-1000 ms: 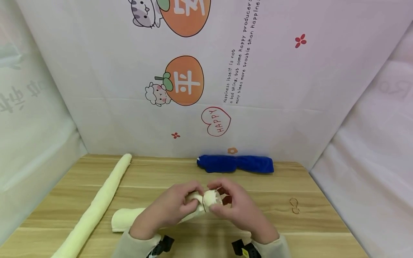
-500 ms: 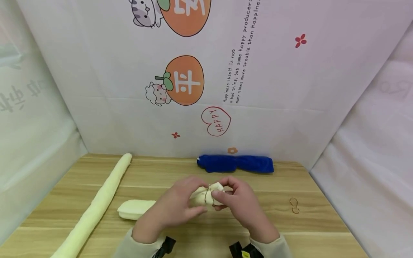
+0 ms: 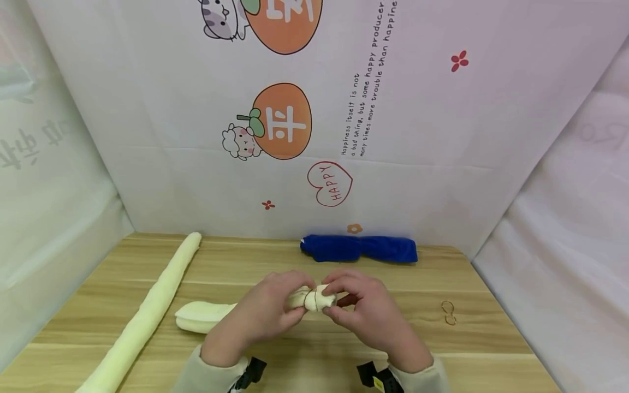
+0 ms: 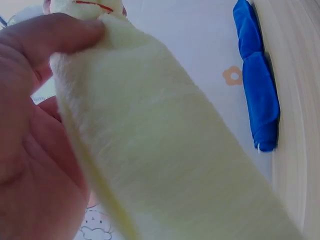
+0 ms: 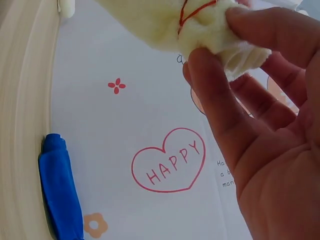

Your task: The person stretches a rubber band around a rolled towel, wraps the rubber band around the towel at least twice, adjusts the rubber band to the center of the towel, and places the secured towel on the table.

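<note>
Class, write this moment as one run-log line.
left hand: holds pale yellow cloth | right hand: pinches its end | red band: around cloth | blue bundle: beyond hands | long yellow roll: at left

A white backdrop printed with orange fruits and lettering stands behind a wood-grain table.

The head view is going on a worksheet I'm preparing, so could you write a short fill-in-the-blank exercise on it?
1. The color of the cloth bundle at the back of the table is ____.
2. The word inside the heart is ____.
3. The left hand and right hand hold a tied pale cloth; the long pale roll lies to their ____.

Missing words: blue; HAPPY; left.
</note>
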Demonstrator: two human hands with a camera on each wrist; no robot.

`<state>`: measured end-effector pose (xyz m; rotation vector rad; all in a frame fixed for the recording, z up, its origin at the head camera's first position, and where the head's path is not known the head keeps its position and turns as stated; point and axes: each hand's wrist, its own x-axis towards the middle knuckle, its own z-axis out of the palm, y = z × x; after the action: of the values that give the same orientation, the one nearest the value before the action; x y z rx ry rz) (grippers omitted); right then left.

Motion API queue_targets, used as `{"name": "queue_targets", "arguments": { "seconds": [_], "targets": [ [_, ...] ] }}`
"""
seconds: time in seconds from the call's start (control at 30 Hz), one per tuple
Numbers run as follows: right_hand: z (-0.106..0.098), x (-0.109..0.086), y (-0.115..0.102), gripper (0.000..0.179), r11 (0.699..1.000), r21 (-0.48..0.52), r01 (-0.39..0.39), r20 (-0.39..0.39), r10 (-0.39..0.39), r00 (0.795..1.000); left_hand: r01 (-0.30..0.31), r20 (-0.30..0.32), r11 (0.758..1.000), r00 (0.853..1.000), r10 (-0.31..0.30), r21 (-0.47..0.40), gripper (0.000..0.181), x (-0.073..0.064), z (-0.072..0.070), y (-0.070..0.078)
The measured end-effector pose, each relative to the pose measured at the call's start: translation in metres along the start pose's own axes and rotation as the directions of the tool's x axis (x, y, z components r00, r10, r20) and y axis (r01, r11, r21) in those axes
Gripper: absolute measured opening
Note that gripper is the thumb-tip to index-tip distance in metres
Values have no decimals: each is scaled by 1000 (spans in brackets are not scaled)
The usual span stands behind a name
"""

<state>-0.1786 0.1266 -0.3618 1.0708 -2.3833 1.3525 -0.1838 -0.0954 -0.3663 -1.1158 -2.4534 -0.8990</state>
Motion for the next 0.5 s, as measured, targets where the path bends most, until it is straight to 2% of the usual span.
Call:
{"name": "queue_targets", "arguments": {
  "seconds": [0.13,0.23,0.3,0.37,0.5],
  "targets": [
    [1,0,3,20,1000,-11,-12,11,13,1000,-78,-73,997,994,77,-16,28,-3,-6,-1],
    [2,0,4,20,1000,-7,-21,29,21,999,-182,-96,982,978,187,60,27,0,-11,-2],
    [1,0,3,20,1000,4,-21,33,20,999,-251,-63,959,963,261,128,28,6,-15,-3],
    [-1,0,0,20,999,23,-36,33,35,999,-313,-2,934,948,318,172,29,12,-20,-2],
    [-6,3,-15,18,991,81,-104,45,101,994,-358,112,913,933,342,195,20,22,-27,2]
  ]
}}
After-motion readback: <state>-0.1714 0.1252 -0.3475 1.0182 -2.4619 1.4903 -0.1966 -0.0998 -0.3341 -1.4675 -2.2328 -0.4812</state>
